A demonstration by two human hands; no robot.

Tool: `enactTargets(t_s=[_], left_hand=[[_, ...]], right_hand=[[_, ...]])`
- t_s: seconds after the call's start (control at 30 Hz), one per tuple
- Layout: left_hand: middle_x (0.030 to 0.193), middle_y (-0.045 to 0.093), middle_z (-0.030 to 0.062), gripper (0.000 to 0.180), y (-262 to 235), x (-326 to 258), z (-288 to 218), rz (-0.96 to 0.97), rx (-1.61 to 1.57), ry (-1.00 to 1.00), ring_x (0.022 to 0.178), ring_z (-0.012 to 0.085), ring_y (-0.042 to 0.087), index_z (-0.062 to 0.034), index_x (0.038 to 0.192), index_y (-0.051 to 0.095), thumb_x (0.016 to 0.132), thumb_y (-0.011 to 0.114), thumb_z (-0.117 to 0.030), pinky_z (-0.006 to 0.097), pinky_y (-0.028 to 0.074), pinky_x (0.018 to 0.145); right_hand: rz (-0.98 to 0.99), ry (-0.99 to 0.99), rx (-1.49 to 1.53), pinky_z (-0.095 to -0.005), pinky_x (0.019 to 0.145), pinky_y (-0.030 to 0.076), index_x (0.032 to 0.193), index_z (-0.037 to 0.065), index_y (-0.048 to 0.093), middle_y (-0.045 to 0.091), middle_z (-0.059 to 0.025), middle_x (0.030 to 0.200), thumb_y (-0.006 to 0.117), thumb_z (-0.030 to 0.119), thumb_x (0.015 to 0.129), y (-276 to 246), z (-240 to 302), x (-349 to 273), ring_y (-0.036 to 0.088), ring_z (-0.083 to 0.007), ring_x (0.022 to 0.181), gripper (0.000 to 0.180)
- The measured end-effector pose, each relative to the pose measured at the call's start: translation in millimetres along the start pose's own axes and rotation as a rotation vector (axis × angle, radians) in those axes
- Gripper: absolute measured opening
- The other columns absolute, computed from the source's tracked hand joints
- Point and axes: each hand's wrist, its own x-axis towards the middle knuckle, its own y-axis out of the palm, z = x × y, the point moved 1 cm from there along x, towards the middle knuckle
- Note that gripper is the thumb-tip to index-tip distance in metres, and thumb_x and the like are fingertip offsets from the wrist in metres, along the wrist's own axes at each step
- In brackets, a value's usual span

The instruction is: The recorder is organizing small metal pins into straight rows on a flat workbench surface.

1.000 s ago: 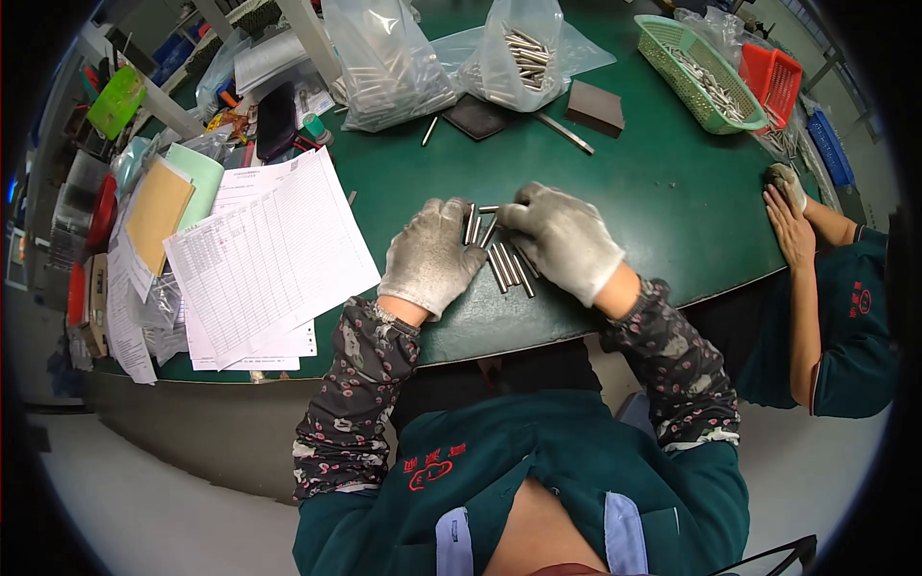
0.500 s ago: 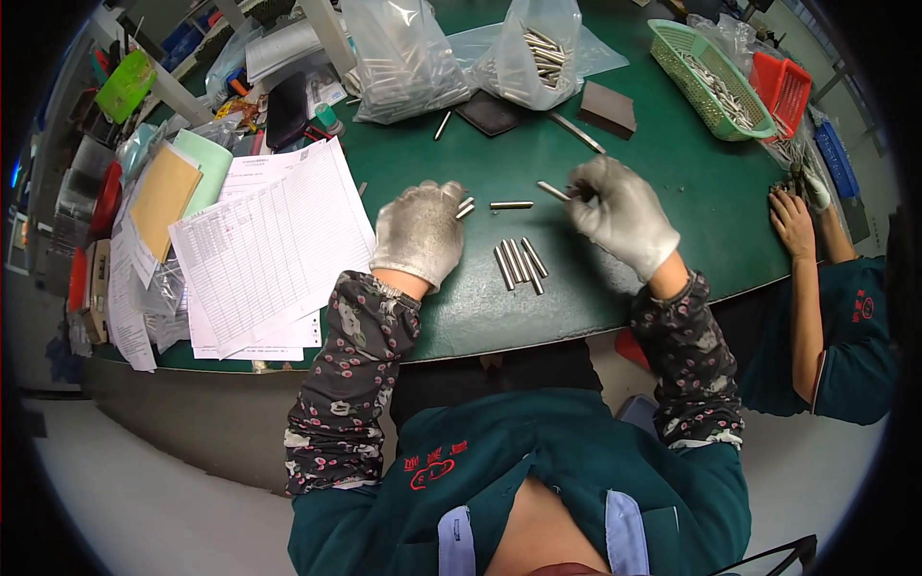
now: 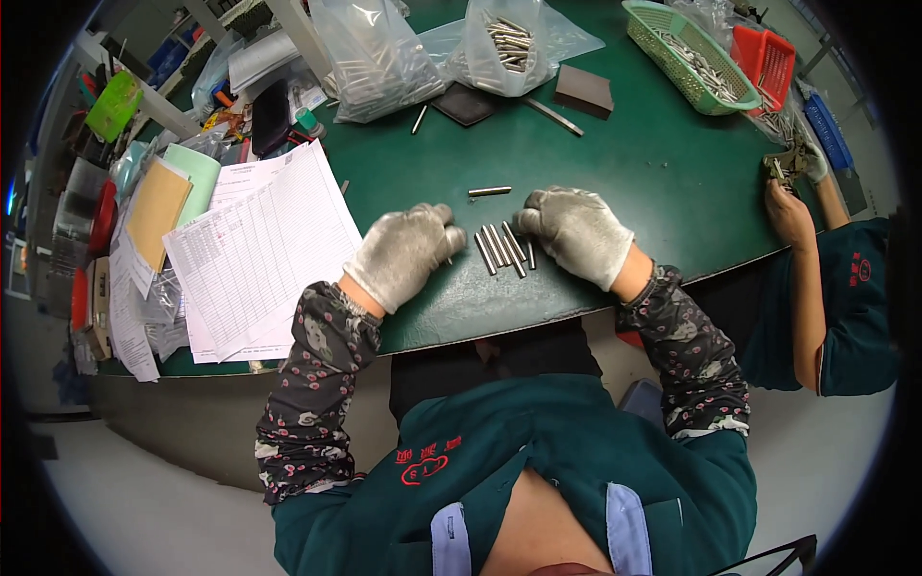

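Several short, shiny metal pins point(image 3: 488, 252) lie side by side on the green table between my hands. My gloved left hand point(image 3: 403, 252) is curled just left of that row, and a small metal end shows under its fingers; most of what it holds is hidden. To the right, my gloved right hand point(image 3: 576, 233) is closed, its fingertips on a metal pin point(image 3: 531, 253) at the right end of the row. A single pin point(image 3: 490, 191) lies crosswise beyond the row.
Papers point(image 3: 264, 245) cover the table at left. Two clear bags of pins point(image 3: 379, 72) stand at the back, near dark blocks point(image 3: 584, 91) and a flat bar point(image 3: 555, 116). A green basket point(image 3: 691, 67) of metal parts is far right. A co-worker's hand point(image 3: 789, 213) handles a metal object beside it.
My right hand has moved left with its pin to the row's right end. My left hand has come nearer and turned, hiding the pin ends that stuck out. The view has shifted slightly.
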Motion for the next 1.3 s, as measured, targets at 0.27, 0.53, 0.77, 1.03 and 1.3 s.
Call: enactTargets(t_s=[0.27, 0.53, 0.77, 1.03, 1.3], left_hand=[[0.099, 0.058, 0.0142, 0.036, 14, -21, -6, -0.359, -0.574, -0.176, 0.09, 0.0297, 0.058, -0.0055, 0.103, 0.057, 0.068, 0.067, -0.006, 0.036, 0.049, 0.074], [0.094, 0.06, 0.0127, 0.063, 7, -1, -25, 0.015, -0.322, -0.395, 0.092, 0.0304, 0.058, -0.0056, 0.113, 0.056, 0.062, 0.077, -0.037, 0.041, 0.046, 0.083], [0.091, 0.058, 0.011, 0.06, 11, -4, -25, -0.007, -0.3, -0.361, 0.088, 0.0289, 0.057, -0.0057, 0.111, 0.057, 0.063, 0.076, -0.037, 0.04, 0.046, 0.079], [0.102, 0.059, 0.0142, 0.065, 1, -15, -21, 0.019, -0.461, -0.407, 0.099, 0.0316, 0.056, -0.0051, 0.117, 0.052, 0.063, 0.076, -0.032, 0.04, 0.045, 0.087], [0.095, 0.056, 0.0116, 0.066, 10, -13, -16, 0.035, -0.427, -0.379, 0.091, 0.027, 0.056, -0.008, 0.122, 0.051, 0.064, 0.077, -0.026, 0.037, 0.046, 0.081]], right_hand=[[0.06, 0.08, 0.312, -0.04, 0.081, 0.046, 0.124, 0.001, 0.048, 0.057, -0.0174, 0.101, 0.077, 0.032, 0.06, -2, -6, -3, 0.056, -0.0333, 0.094, 0.077], [0.281, 0.157, 0.191, -0.0396, 0.076, 0.047, 0.122, 0.006, 0.051, 0.058, -0.014, 0.091, 0.074, 0.03, 0.065, 2, 19, 10, 0.057, -0.0324, 0.085, 0.067], [0.31, 0.245, 0.218, -0.0398, 0.075, 0.048, 0.116, 0.01, 0.055, 0.06, -0.0132, 0.093, 0.073, 0.029, 0.068, -2, 26, 15, 0.059, -0.0321, 0.088, 0.055], [-0.054, 0.252, 0.156, -0.0396, 0.072, 0.049, 0.103, 0.009, 0.062, 0.063, -0.0136, 0.092, 0.067, 0.023, 0.075, -5, 2, 39, 0.061, -0.0317, 0.084, 0.032], [0.055, 0.435, -0.014, -0.0406, 0.073, 0.049, 0.089, 0.008, 0.064, 0.063, -0.0135, 0.087, 0.055, 0.017, 0.077, -12, -38, 31, 0.061, -0.0317, 0.083, 0.017]])
